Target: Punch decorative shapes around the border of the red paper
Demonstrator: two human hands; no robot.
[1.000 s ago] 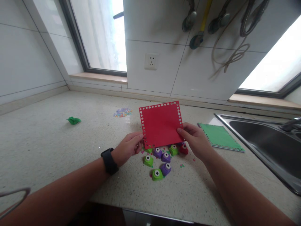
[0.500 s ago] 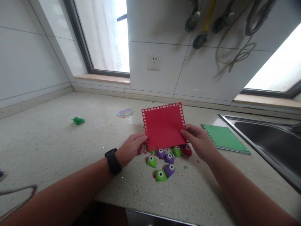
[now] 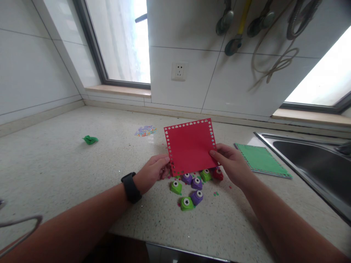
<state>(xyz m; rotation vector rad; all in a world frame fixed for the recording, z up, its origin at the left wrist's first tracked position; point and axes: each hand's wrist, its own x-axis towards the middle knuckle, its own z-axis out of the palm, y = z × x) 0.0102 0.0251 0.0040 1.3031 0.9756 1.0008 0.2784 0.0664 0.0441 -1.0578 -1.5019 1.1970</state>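
Observation:
I hold a red sheet of paper up over the counter; small star and heart holes run along its edges. My left hand pinches its lower left edge, a black watch on that wrist. My right hand pinches its lower right corner. Just below the sheet, several small green, purple and red craft punches lie on the speckled countertop, with a few coloured paper bits around them.
A green sheet with punched edges lies to the right, beside a steel sink. A pile of coloured punch-outs and a crumpled green scrap lie farther left. Tools and a cord hang on the tiled wall behind.
The red sheet and both hands have stayed nearly still; the view shifted slightly, and the sheet sits a little more tilted than a second ago.

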